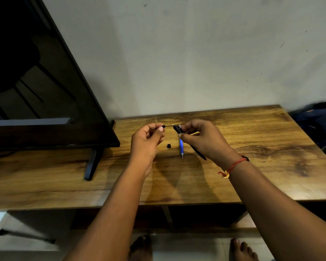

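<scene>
Head camera: above the table (pixel 252 147), the right hand (pixel 201 138) grips a black pen (pixel 178 129). The left hand (pixel 146 137) pinches a small black cap (pixel 163 126) just beside the pen's end. It looks like refitting; next the cap needs lining up and pushing on.

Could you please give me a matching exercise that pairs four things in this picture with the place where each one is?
Things:
1. black pen
2. small black part
3. blue pen
4. television

Places:
A. lies on the table
B. held in the right hand
C. stands at the table's left end
D. pinched in the left hand

Pairs: 1-B, 2-D, 3-A, 4-C
</scene>
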